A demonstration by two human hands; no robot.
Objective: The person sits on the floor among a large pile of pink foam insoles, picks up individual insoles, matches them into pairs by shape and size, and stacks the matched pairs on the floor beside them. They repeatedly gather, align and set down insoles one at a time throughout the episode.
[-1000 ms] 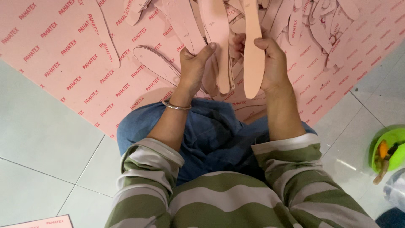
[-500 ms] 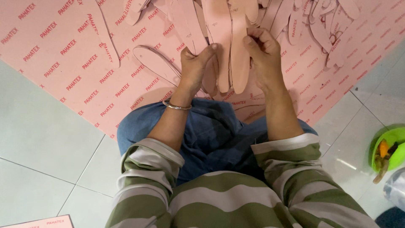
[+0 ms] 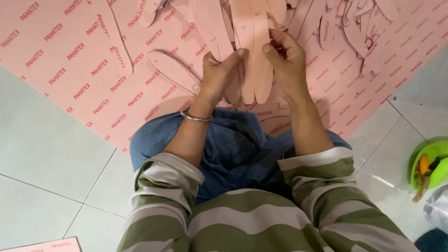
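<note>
The left hand (image 3: 219,77) is curled round a stack of pink insoles (image 3: 254,60), thumb on top near the stack's middle and the other fingers hidden behind it. The right hand (image 3: 287,63) grips the same stack from the other side, thumb (image 3: 273,52) pressed on the front, fingers wrapped behind. Both hands are closed on the stack, thumbs close together. A thin metal bangle (image 3: 196,117) sits on the left wrist.

The insoles stand roughly lengthwise away from the person, held above the lap, their rounded near ends hanging just below the hands.

Under and beyond the hands lies a large pink sheet (image 3: 70,60) with red print, flat on the tiled floor (image 3: 46,149). An insole outline (image 3: 172,70) is cut into it just left of the left hand. More loose cutouts (image 3: 359,32) lie heaped on the sheet beyond and right of the hands.

At the far right edge, well apart, a green bowl (image 3: 434,156) on the floor holds an orange-handled tool and other small items, too small to tell.
</note>
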